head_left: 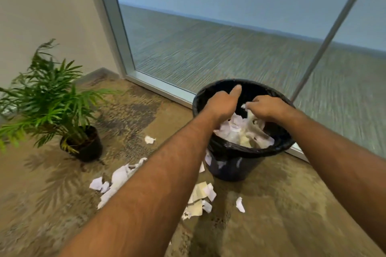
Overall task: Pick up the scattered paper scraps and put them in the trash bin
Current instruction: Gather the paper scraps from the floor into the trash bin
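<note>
Two hands: both over the trash bin (pixel 240 165), reaching into its mouth.
Left hand (pixel 223 104): thumb stuck out straight, fingers dip among the paper in the bin; whether that grip holds any, cannot tell.
Right hand (pixel 267 108): fingers curled, pinching a wad of paper (pixel 249 110) just above the pile.
Bin pile (pixel 240 131): white and cream scraps heaped near the rim, inside a black liner.
Floor scraps: a big cluster (pixel 117 179) under the left forearm, another (pixel 200 198) at the foot of the bin, single bits (pixel 149 139) and (pixel 240 204) lying apart on the carpet (pixel 282 204).
Handling: my guess is very light, soft, crumples, no breakage risk; flat bits hug the carpet, so pinch a raised edge or rake several into one wad.
Risk: bin looks nearly full and light, loose paper could spill back or the bin tip if pushed.
Obstacles: potted plant (pixel 52 94) just left of the big cluster, fronds may brush the arm; glass wall (pixel 229 27) right behind the bin.
</note>
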`<state>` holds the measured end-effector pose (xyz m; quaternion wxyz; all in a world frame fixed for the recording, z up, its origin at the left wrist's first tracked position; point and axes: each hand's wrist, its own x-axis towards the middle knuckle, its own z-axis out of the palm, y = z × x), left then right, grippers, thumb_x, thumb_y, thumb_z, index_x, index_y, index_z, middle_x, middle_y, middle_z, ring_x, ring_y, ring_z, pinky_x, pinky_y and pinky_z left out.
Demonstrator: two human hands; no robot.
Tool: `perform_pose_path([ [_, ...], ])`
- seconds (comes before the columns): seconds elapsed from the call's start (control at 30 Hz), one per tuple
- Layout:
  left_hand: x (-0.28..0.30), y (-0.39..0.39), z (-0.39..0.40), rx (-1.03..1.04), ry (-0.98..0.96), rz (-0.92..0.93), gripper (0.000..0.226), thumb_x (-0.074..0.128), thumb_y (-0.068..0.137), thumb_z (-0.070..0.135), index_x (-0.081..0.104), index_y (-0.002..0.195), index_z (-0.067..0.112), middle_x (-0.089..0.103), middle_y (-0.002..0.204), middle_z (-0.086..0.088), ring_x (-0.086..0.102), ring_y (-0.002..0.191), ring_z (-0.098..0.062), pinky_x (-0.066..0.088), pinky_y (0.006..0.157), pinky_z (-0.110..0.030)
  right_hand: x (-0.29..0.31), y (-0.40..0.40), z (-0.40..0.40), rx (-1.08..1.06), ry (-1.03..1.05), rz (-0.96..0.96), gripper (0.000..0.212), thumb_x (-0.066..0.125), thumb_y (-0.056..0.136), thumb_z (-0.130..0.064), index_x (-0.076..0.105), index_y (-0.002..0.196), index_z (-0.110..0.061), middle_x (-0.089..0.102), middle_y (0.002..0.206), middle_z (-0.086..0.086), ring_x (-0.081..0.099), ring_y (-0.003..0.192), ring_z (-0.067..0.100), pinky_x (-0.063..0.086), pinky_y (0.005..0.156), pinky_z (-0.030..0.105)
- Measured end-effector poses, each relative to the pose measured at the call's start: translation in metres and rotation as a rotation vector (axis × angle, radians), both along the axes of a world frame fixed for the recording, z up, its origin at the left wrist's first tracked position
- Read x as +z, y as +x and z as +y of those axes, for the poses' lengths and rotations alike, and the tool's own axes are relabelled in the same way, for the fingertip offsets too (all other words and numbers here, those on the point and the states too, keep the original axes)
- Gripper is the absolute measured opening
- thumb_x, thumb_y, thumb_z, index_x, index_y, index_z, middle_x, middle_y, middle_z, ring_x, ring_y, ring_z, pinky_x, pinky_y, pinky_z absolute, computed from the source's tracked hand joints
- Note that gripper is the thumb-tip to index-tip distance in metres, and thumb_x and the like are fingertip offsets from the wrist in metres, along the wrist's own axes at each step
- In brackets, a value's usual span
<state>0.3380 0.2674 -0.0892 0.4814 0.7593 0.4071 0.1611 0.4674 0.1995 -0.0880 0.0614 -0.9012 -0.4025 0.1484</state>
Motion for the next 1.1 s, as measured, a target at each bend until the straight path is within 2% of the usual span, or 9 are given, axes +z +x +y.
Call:
perform_pose_path([
  [0.13,-0.008,-0.006,-0.003,-0.149,0.268,0.1,0.037,0.046,0.099,0.03,0.063,0.075,0.008,0.063,0.076,-0.013,0.059,0.074,-0.03,0.037,0.066,-0.033,-0.001,-0.012,-0.004,0.042,0.036,-0.147,0.019,0.06,0.083,-0.028,0.065,0.08,-0.01,0.07,0.093,0.015,0.063,0.079,0.031,0.048,0.062,0.034],
  [0.23,-0.018,-0.014,0.004,-0.3,0.353,0.156,0.034,0.05,0.097,0.023,0.062,0.129,0.024,0.071,0.115,-0.006,0.065,0.103,-0.024,0.052,0.089,-0.04,-0.004,-0.024,-0.001,0.149,-0.006,-0.109,0.039,0.057,0.083,-0.015,0.059,0.122,-0.019,0.066,0.112,0.011,0.062,0.097,0.03,0.053,0.077,0.037],
  [0.33,-0.022,-0.027,0.009,-0.438,0.426,0.158,0.058,0.049,0.091,0.005,0.045,0.143,0.03,0.064,0.133,-0.003,0.061,0.118,-0.022,0.05,0.101,-0.045,-0.003,-0.034,0.0,0.147,0.122,-0.094,0.048,0.057,0.078,-0.019,0.055,0.126,-0.023,0.064,0.116,0.01,0.059,0.102,0.03,0.053,0.084,0.042],
  [0.47,-0.012,-0.055,0.013,-0.208,0.517,-0.116,0.041,0.056,0.091,0.008,0.058,0.129,0.023,0.07,0.11,0.002,0.066,0.095,-0.012,0.054,0.089,-0.032,-0.002,-0.049,-0.009,0.169,0.425,-0.277,0.06,0.061,0.074,-0.022,0.05,0.133,-0.018,0.06,0.124,0.01,0.054,0.112,0.035,0.05,0.092,0.048],
  [0.63,-0.047,-0.125,0.032,0.102,0.57,-0.177,0.011,0.061,0.094,0.022,0.058,0.102,0.028,0.061,0.086,0.014,0.061,0.078,-0.002,0.058,0.072,-0.027,-0.02,-0.125,-0.058,0.582,0.996,-0.288,0.014,0.064,0.083,-0.008,0.067,0.097,-0.008,0.066,0.094,0.006,0.056,0.086,0.024,0.046,0.075,0.031],
  [0.73,-0.1,-0.181,0.036,0.145,0.515,0.069,0.015,0.062,0.093,0.028,0.058,0.108,0.027,0.062,0.093,0.011,0.061,0.084,-0.006,0.058,0.081,-0.037,-0.081,-0.16,-0.069,0.816,0.708,-0.199,0.014,0.063,0.084,-0.017,0.066,0.097,-0.013,0.065,0.097,0.004,0.057,0.086,0.022,0.052,0.064,0.034],
  [0.83,-0.157,-0.23,0.018,0.041,0.378,0.445,0.059,0.07,0.083,0.049,0.046,0.133,0.031,0.056,0.13,-0.001,0.052,0.117,-0.018,0.049,0.099,-0.045,-0.155,-0.17,-0.058,0.794,0.145,-0.073,0.058,0.066,0.085,-0.037,0.043,0.137,-0.027,0.047,0.141,0.0,0.047,0.124,0.024,0.049,0.092,0.039],
  [0.97,-0.215,-0.257,-0.027,-0.16,0.11,0.843,0.143,0.085,0.047,0.068,-0.011,0.151,0.047,-0.019,0.163,-0.003,-0.001,0.15,-0.039,0.03,0.112,-0.061,-0.227,-0.167,-0.047,0.691,-0.281,0.038,0.122,0.082,0.072,-0.043,-0.015,0.147,-0.046,-0.009,0.163,0.005,0.003,0.149,0.034,0.017,0.116,0.053],
  [1.1,-0.248,-0.25,-0.062,-0.188,0.105,0.925,0.161,0.091,0.043,0.06,-0.041,0.134,0.053,-0.056,0.143,-0.003,-0.02,0.146,-0.045,0.037,0.106,-0.067,-0.25,-0.165,-0.038,0.697,-0.286,-0.017,0.144,0.09,0.058,-0.045,-0.03,0.137,-0.056,-0.019,0.161,0.01,0.012,0.145,0.046,0.029,0.111,0.06],
])
